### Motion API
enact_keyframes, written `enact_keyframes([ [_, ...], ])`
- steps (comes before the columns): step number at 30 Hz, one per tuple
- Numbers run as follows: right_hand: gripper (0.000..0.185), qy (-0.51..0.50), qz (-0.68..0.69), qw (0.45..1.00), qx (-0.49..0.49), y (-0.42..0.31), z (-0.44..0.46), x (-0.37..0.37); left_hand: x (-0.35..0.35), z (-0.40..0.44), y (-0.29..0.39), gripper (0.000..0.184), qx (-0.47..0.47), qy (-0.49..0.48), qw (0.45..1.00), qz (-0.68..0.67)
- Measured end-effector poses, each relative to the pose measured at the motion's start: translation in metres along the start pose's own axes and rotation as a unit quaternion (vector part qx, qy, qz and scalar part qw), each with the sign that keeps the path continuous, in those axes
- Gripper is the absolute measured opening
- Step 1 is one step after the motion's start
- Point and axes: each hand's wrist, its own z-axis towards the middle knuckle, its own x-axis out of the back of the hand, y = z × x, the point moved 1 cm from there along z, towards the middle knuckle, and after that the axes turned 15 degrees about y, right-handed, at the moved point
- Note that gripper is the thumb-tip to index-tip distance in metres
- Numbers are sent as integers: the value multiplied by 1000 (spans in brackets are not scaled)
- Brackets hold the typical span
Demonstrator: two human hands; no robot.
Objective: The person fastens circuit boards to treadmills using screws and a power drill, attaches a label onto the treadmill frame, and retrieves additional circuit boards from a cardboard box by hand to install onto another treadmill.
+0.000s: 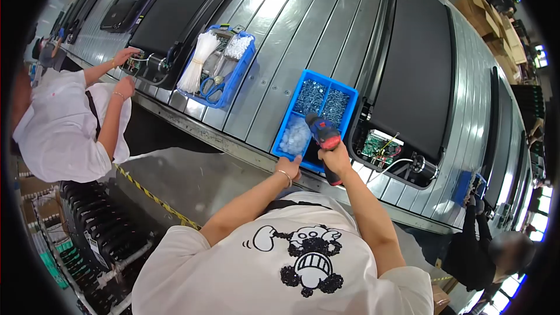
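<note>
My right hand (pixel 335 158) is wrapped round the grip of a red and black cordless drill (pixel 324 133), its front end lying over the blue divided parts bin (pixel 350 94). Dark screws (pixel 310 97) fill the bin's far compartments, and a pile of whitish translucent small parts (pixel 295 135) fills the near left one. At the bin's near left corner, my left hand (pixel 289 167) has its fingers curled against the rim; its fingertips are partly hidden. Right of the bin lies a long black treadmill-like deck (pixel 413 70) with an exposed green circuit board (pixel 376 146) and a motor (pixel 424 167).
A second blue bin (pixel 238 84) holds white cable ties (pixel 200 61) and blue-handled scissors (pixel 212 88). At left, a co-worker in white (pixel 70 122) reaches to another deck. Someone in black (pixel 475 251) works at right. The slatted metal line (pixel 274 41) has a raised front edge.
</note>
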Motion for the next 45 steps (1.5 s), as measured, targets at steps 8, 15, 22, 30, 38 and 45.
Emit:
enact_keyframes([
  [8, 24, 91, 23, 987, 128, -24, -21, 23, 59, 18, 106, 31, -118, -82, 974, -172],
  [15, 25, 85, -5, 985, 152, -21, -49, 48, 15, 60, 163, 24, -43, -234, 941, -240],
  [22, 29, 80, 28, 986, 145, 5, -65, 70, 5, 20, 176, 23, -68, -282, 941, -173],
  [30, 35, 88, 26, 985, 148, 12, -83, 96, -19, -1, 171, 24, -50, -258, 955, -136],
  [38, 45, 159, -133, 961, 181, 32, -106, 144, -79, -34, 151, 25, -26, -257, 958, -127],
  [45, 36, 291, 27, 953, 81, 98, -152, 192, -203, -107, 178, 26, -604, -90, 762, 218],
])
